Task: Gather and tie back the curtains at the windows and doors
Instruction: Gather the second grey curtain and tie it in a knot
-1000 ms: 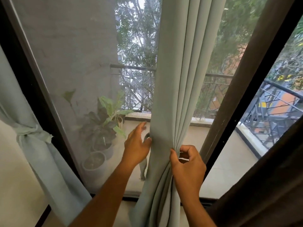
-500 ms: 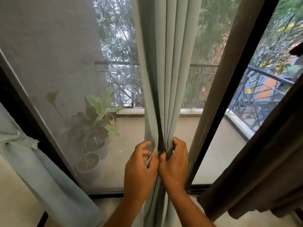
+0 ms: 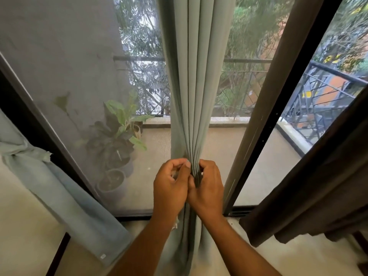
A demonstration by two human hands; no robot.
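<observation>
Bunching the pale green curtain (image 3: 196, 80) at 12 o'clock of the sliding door, left hand (image 3: 171, 186) & right hand (image 3: 208, 188) sit knuckle to knuckle, each grip clamped on the pleats, prob. to keep folds stacked tight enough to tie like the knotted curtain (image 3: 25, 154) at 9.

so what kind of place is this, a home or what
Most likely a home, at a sliding balcony door: a grey-green curtain hangs before the mesh screen, with potted plants and a metal railing on the balcony outside, trees beyond.
</observation>
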